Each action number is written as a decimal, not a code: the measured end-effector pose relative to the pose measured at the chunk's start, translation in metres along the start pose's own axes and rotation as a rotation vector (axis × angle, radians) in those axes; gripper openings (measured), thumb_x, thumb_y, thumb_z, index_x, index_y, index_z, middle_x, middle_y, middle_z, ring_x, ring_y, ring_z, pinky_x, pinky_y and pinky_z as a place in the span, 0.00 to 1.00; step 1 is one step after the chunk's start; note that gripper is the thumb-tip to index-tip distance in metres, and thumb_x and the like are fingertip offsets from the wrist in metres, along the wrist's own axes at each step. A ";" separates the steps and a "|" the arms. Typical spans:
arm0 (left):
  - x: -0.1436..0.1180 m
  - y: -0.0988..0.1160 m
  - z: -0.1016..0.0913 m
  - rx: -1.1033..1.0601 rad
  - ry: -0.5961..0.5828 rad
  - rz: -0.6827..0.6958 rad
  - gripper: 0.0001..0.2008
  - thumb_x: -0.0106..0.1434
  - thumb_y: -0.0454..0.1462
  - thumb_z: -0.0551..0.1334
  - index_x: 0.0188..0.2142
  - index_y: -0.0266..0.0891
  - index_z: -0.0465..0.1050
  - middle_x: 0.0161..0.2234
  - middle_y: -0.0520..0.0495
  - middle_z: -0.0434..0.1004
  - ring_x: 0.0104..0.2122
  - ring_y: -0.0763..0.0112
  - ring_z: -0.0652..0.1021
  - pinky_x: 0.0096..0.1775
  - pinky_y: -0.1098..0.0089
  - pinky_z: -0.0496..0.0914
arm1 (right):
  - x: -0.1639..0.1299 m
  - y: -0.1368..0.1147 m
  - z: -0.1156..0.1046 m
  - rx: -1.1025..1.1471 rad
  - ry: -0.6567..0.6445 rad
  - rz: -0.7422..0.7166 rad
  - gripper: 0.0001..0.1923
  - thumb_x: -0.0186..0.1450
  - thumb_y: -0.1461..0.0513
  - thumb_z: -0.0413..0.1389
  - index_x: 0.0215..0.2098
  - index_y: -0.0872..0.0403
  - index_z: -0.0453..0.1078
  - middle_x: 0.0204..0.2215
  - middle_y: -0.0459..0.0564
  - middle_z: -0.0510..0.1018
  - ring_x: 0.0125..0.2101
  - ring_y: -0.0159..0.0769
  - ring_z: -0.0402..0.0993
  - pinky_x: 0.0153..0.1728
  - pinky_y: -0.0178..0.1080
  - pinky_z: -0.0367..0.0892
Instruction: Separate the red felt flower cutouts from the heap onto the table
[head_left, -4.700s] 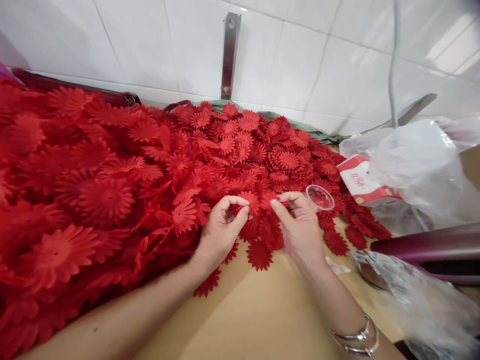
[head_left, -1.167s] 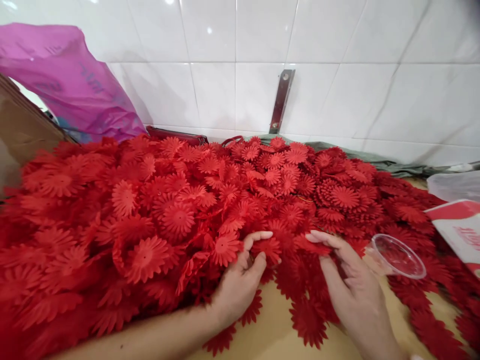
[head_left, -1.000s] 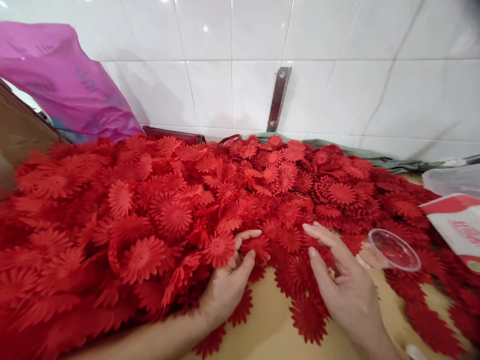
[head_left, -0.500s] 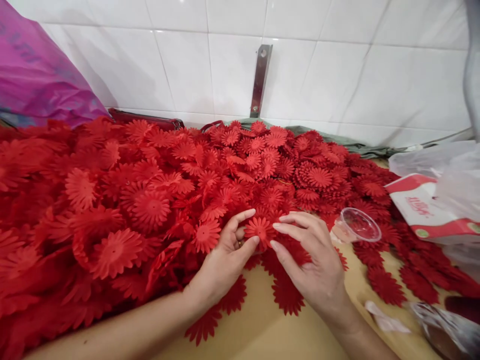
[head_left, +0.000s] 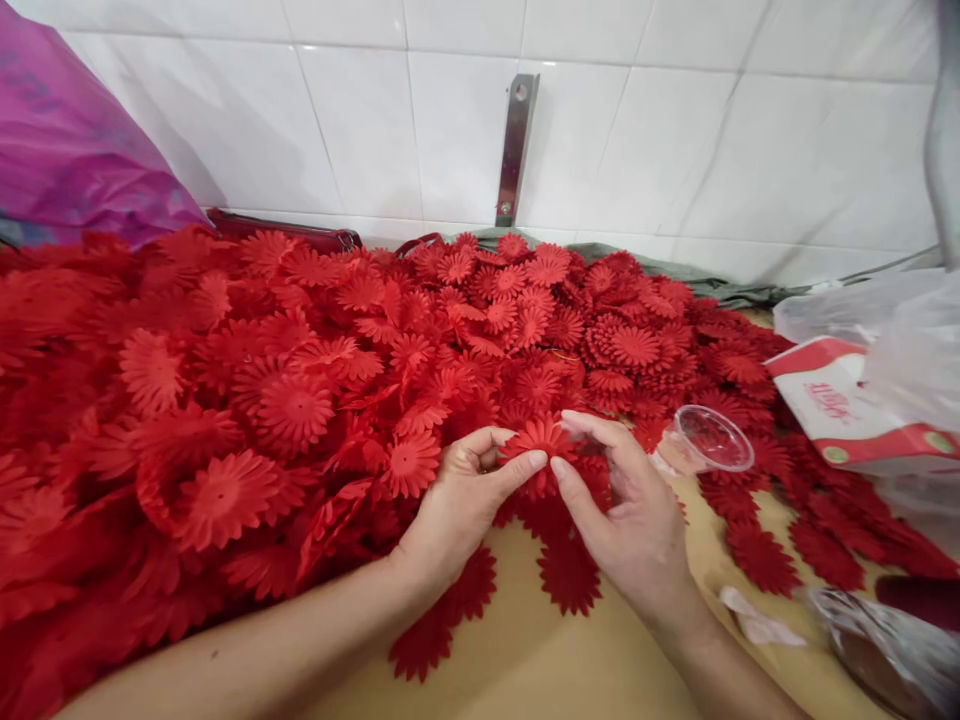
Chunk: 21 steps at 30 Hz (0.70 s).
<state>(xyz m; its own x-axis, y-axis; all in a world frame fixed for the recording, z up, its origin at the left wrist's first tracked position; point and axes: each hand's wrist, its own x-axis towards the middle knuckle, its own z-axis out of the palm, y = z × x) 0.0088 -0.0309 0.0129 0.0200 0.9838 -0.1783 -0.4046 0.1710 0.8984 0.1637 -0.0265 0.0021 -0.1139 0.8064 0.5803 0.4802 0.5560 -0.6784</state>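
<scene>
Head view: flat red flower (head_left: 541, 437) face-up, pinched between both hands (head_left: 551, 505).

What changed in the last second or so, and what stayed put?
Both hands closed together: the left hand and right hand, flat and apart on the red flower pile before, now pinch one red flower between fingertips. The clear plastic cup stayed beside the right hand.

red daisy-shaped flower cutout (head_left: 541, 438): flat, many narrow petals with a small centre hole, face tilted toward the camera, pinched by both hands at the near edge of the red flower pile.
</scene>
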 end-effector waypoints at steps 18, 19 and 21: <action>0.005 -0.019 -0.016 0.382 -0.102 0.267 0.16 0.70 0.40 0.60 0.56 0.44 0.73 0.54 0.46 0.76 0.54 0.65 0.74 0.59 0.65 0.63 | 0.002 0.022 0.004 0.588 0.091 0.466 0.05 0.66 0.58 0.63 0.38 0.47 0.72 0.34 0.42 0.76 0.35 0.30 0.70 0.39 0.34 0.67; 0.004 -0.018 -0.016 0.392 -0.090 0.267 0.15 0.71 0.40 0.59 0.54 0.44 0.75 0.54 0.46 0.77 0.55 0.65 0.74 0.60 0.65 0.62 | 0.002 0.021 0.003 0.609 0.089 0.474 0.05 0.66 0.58 0.63 0.38 0.47 0.72 0.33 0.42 0.76 0.34 0.30 0.70 0.39 0.33 0.67; 0.003 -0.016 -0.014 0.372 -0.054 0.240 0.13 0.71 0.40 0.58 0.51 0.43 0.77 0.53 0.47 0.78 0.55 0.66 0.74 0.62 0.66 0.61 | 0.002 0.020 0.003 0.628 0.058 0.493 0.05 0.66 0.58 0.64 0.37 0.47 0.73 0.32 0.42 0.76 0.34 0.30 0.70 0.40 0.34 0.67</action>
<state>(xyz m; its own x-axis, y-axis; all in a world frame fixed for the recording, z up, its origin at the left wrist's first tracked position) 0.0027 -0.0318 -0.0079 0.0174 0.9977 0.0653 -0.0471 -0.0644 0.9968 0.1705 -0.0131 -0.0113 0.0375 0.9867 0.1585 -0.1177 0.1618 -0.9798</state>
